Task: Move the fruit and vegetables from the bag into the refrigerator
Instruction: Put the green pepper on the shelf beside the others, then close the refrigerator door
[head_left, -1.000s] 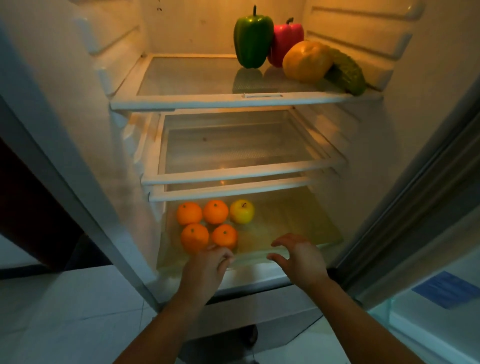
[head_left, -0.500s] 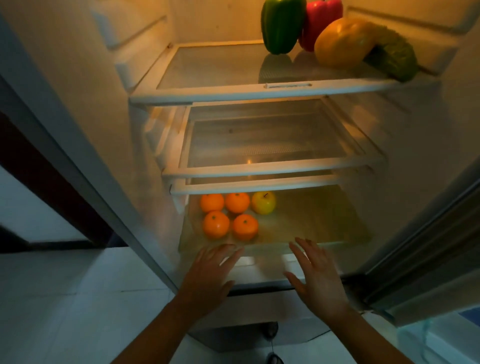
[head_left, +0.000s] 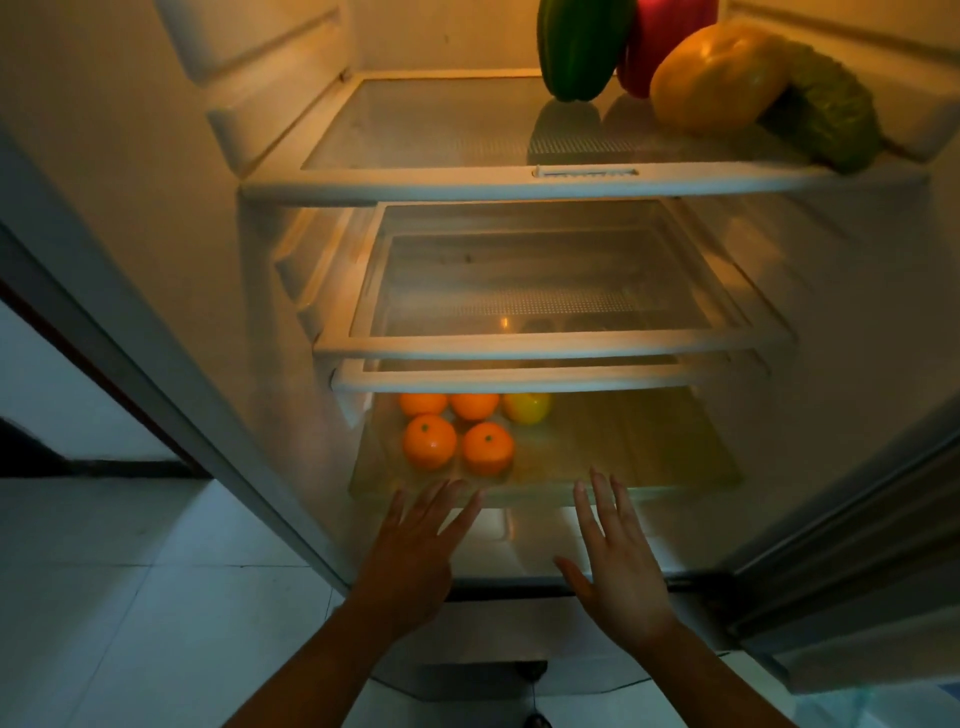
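The open refrigerator fills the view. Its clear bottom drawer (head_left: 675, 488) holds several oranges (head_left: 430, 441) and a yellow apple (head_left: 527, 408) at the left. On the top glass shelf (head_left: 415, 176) stand a green pepper (head_left: 576, 47), a red pepper (head_left: 670, 36), a yellow-orange pepper (head_left: 711, 78) and a bumpy green gourd (head_left: 826, 114). My left hand (head_left: 415, 551) and my right hand (head_left: 618, 556) are flat with fingers spread, against the drawer's front edge, holding nothing. No bag is in view.
Two bare glass shelves (head_left: 550, 345) sit between the top shelf and the drawer. The fridge door (head_left: 857, 597) stands open at the right. Pale floor tiles (head_left: 130, 597) lie to the left.
Both hands have uncurled from over the drawer and now lie flat at its front. The drawer sits further in, its back fruit partly under the shelf. My view has shifted closer and left.
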